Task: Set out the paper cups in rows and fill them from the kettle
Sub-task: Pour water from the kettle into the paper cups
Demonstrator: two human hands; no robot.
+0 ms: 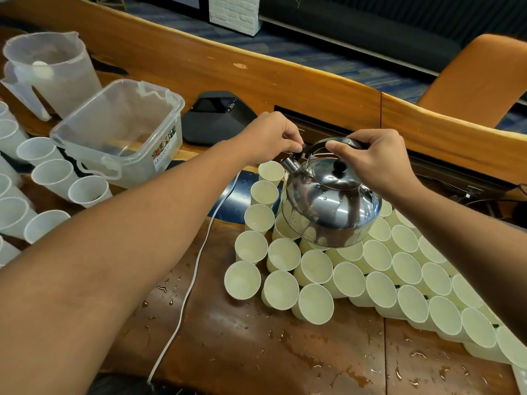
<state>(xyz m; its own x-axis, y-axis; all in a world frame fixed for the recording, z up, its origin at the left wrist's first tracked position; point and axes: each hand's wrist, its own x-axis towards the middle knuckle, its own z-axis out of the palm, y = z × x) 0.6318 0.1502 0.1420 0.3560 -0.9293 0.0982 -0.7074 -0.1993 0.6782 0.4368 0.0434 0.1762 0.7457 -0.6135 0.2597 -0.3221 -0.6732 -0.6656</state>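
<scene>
A shiny steel kettle (330,201) hangs above the far end of several rows of pale paper cups (348,277) packed together on the wooden table (256,352). My right hand (373,158) grips the kettle's black handle from above. My left hand (271,138) pinches the black spout-cap lever at the front of the handle. The spout (289,163) points left, over the cup (271,171) at the far end of the left row. No stream of water is visible.
A clear plastic box (122,132) and a clear jug (48,72) stand at the left, with several translucent plastic cups (54,178) beside them. A black device (216,115) sits behind. A white cable (194,266) crosses the table, which is spotted with water drops. An orange chair (479,81) stands beyond the table.
</scene>
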